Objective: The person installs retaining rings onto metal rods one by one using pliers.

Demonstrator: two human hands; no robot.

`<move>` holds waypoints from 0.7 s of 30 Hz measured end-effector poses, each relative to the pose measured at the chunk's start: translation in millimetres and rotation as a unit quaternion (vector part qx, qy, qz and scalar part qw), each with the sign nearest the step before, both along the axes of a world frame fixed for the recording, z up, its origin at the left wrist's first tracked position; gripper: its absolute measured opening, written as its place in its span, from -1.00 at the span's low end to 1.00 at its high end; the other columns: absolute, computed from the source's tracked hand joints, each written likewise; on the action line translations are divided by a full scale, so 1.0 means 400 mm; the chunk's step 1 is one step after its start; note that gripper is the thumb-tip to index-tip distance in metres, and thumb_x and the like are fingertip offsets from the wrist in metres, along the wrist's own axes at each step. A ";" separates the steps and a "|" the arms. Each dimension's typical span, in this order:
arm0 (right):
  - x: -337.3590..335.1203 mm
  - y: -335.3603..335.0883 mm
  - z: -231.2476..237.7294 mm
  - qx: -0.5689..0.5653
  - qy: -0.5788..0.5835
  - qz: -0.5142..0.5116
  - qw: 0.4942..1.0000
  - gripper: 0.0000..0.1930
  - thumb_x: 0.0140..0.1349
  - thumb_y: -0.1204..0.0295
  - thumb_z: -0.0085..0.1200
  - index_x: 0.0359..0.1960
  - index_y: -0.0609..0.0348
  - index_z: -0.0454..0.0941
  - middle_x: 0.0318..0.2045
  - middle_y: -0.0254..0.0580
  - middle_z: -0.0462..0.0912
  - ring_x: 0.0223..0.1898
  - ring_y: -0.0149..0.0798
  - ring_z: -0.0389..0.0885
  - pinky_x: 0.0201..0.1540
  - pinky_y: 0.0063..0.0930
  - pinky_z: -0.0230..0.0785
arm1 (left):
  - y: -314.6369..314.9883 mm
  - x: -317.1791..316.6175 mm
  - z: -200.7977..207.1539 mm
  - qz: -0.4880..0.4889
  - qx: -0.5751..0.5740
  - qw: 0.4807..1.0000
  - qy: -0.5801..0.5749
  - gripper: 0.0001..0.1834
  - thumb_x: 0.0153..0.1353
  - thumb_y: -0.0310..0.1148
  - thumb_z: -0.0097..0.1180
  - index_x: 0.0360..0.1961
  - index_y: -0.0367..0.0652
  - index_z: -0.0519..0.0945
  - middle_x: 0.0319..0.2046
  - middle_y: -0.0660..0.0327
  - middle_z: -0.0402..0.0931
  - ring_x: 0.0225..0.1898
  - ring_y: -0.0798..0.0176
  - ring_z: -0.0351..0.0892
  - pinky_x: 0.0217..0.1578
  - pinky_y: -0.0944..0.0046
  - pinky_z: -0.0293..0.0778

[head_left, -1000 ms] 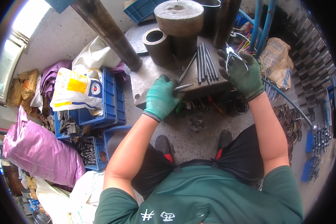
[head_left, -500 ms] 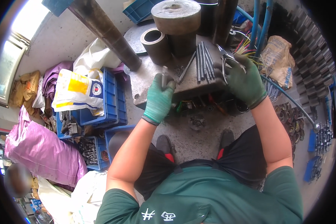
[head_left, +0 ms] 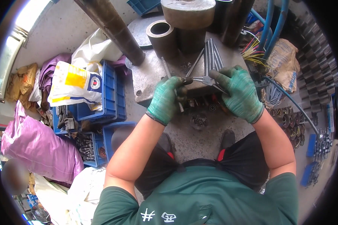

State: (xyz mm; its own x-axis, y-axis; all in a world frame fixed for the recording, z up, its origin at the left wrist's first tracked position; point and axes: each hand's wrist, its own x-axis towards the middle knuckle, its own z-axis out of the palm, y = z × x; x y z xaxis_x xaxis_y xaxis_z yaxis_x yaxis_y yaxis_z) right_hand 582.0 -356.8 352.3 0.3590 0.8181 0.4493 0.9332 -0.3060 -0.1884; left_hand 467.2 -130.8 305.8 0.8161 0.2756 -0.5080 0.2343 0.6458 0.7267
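Observation:
My left hand (head_left: 162,99), in a green glove with dark fingertips, is closed around a slim metal shaft (head_left: 166,67) that sticks out above and below the fist. In my gloved right hand (head_left: 244,95) are metal pliers (head_left: 207,80), their jaws pointing left and meeting the shaft at my left fingertips. Whatever lies between the jaw tips is too small to make out. Just beyond the pliers, several long metal rods (head_left: 210,56) lie on a thick steel plate (head_left: 148,80). Some tiny metal parts are beside them.
A hollow steel cylinder (head_left: 162,41) and a heavy round block (head_left: 189,15) stand at the back of the plate. Thick columns (head_left: 114,28) rise beside them. Blue crates (head_left: 109,90) and a purple sack (head_left: 41,144) are at left; blue hoses (head_left: 268,26) and wires at right.
My right hand has moved left and down, bringing the pliers to the shaft. My left hand has shifted slightly right and down, and the shaft now shows more of its length. The view has shifted slightly.

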 end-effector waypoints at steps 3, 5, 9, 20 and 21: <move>0.002 0.007 0.000 0.023 -0.009 0.020 0.999 -0.35 -0.05 0.57 0.33 0.22 -0.01 0.67 -0.07 -0.12 0.72 -0.13 0.04 0.63 -0.05 -0.07 0.52 | 0.002 -0.002 0.001 -0.005 -0.005 0.999 -0.033 -0.87 0.45 -0.34 0.02 -0.16 -0.14 0.57 -0.57 0.29 0.45 -0.66 0.45 0.20 -0.52 0.38 0.29; -0.002 0.014 -0.001 0.029 -0.026 0.035 0.999 -0.42 0.01 0.51 0.37 0.19 -0.03 0.70 -0.09 -0.13 0.73 -0.15 0.02 0.64 -0.08 -0.09 0.52 | 0.000 -0.003 0.001 0.002 -0.015 0.999 -0.039 -0.91 0.44 -0.37 0.02 -0.19 -0.12 0.54 -0.57 0.28 0.46 -0.66 0.44 0.22 -0.53 0.39 0.28; -0.008 0.023 -0.005 0.044 -0.023 0.037 0.998 -0.46 0.05 0.46 0.40 0.16 -0.03 0.72 -0.10 -0.13 0.72 -0.14 0.01 0.64 -0.07 -0.10 0.52 | -0.005 -0.003 0.013 0.023 -0.025 0.999 -0.021 -0.97 0.42 -0.42 0.05 -0.19 -0.11 0.51 -0.54 0.23 0.50 -0.64 0.40 0.30 -0.59 0.41 0.28; 0.001 0.001 -0.001 0.007 0.255 -0.031 0.966 -0.48 0.14 0.61 0.21 0.21 0.11 0.68 -0.10 -0.03 0.75 -0.09 0.04 0.72 0.04 -0.18 0.58 | -0.011 -0.026 0.041 -0.039 0.197 0.977 -0.068 -0.83 0.44 -0.35 0.09 -0.05 -0.17 0.58 -0.52 0.25 0.50 -0.55 0.40 0.49 -0.54 0.39 0.44; 0.010 -0.007 -0.002 0.008 0.254 -0.033 0.967 -0.48 0.14 0.61 0.21 0.21 0.11 0.68 -0.10 -0.03 0.75 -0.09 0.04 0.72 0.04 -0.18 0.58 | -0.013 -0.027 0.051 -0.049 0.249 0.965 -0.071 -0.79 0.45 -0.33 0.09 -0.02 -0.19 0.61 -0.52 0.26 0.50 -0.55 0.39 0.48 -0.51 0.39 0.45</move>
